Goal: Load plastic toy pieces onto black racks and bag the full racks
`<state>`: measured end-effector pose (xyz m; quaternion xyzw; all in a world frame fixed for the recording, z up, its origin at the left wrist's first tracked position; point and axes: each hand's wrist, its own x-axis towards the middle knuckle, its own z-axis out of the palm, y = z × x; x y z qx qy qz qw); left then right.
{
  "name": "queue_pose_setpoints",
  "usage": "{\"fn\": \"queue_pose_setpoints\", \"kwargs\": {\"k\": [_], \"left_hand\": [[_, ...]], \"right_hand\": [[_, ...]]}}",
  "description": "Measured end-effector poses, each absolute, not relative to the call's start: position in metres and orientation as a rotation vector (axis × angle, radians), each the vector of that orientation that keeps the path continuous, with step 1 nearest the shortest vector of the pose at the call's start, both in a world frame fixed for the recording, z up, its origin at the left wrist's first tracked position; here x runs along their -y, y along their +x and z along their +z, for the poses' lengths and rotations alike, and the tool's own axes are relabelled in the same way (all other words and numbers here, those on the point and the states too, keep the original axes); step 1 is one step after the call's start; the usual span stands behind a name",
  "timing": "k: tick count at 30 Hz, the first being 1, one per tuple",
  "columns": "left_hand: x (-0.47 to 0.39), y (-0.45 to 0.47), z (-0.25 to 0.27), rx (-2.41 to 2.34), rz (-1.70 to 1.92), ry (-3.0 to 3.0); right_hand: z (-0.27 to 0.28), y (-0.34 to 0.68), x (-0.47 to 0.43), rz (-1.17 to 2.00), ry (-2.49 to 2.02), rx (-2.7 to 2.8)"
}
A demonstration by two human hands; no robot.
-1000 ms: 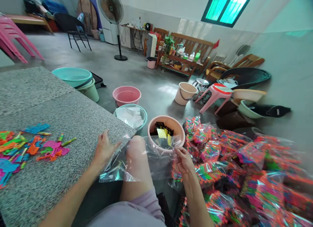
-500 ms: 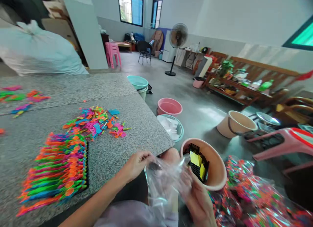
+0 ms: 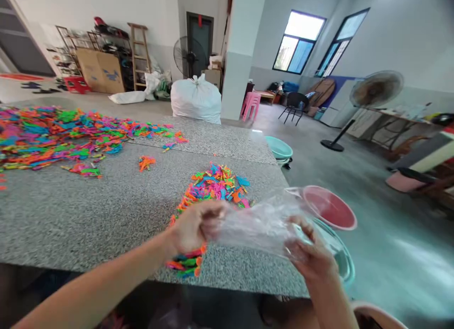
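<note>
A clear plastic bag (image 3: 258,222) is stretched sideways between my two hands, above the front right part of the speckled stone table (image 3: 117,225). My left hand (image 3: 198,225) is closed on the bag's left end, smeared a little by motion. At the right end my right hand (image 3: 308,246) grips the bag with bent fingers. Behind my left hand lie rows of colourful plastic pieces (image 3: 187,262), partly hidden by the hand and forearm. Just beyond them is a small loose heap of similar pieces (image 3: 218,182) in orange, pink, green and blue.
A large pile of colourful pieces (image 3: 64,135) covers the table's left side. Past the right edge stand a pink basin (image 3: 329,208), a teal basin (image 3: 278,147) and a pale green tub (image 3: 345,263). A stuffed white sack (image 3: 196,99) stands behind the table.
My view has swung left and my hands have risen from beside the table to above it. The bag, earlier hanging down, is now drawn out sideways between them.
</note>
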<state>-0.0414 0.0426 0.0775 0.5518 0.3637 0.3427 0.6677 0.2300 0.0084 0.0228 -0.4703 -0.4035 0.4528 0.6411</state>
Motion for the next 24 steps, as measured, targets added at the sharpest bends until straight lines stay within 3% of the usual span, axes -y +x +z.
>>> {"fn": "queue_pose_setpoints", "kwargs": {"k": [2, 4, 6, 10, 14, 19, 24], "left_hand": [[-0.090, -0.076, 0.082, -0.904, 0.871, 1.413], [-0.139, -0.105, 0.079, -0.992, 0.892, 1.577], [-0.176, -0.127, 0.063, -1.089, 0.885, 1.706], [-0.195, -0.154, 0.001, -1.273, 0.827, 1.804], [-0.148, -0.164, -0.053, -1.394, 0.882, 1.766], [-0.087, -0.152, -0.080, -1.576, 1.096, 1.605], [-0.096, -0.130, -0.101, -1.626, 1.251, 1.361]], "right_hand": [[0.036, 0.200, -0.056, 0.789, -1.102, 1.226], [0.039, 0.167, -0.106, 0.346, -1.175, 1.464], [0.027, 0.135, -0.148, 0.175, -1.183, 1.731], [-0.026, 0.093, -0.172, 0.277, -1.223, 1.841], [-0.066, 0.090, -0.124, 0.322, -1.221, 1.732], [-0.094, 0.085, -0.080, 0.253, -1.325, 1.477], [-0.115, 0.063, -0.097, 0.421, -1.456, 1.394]]}}
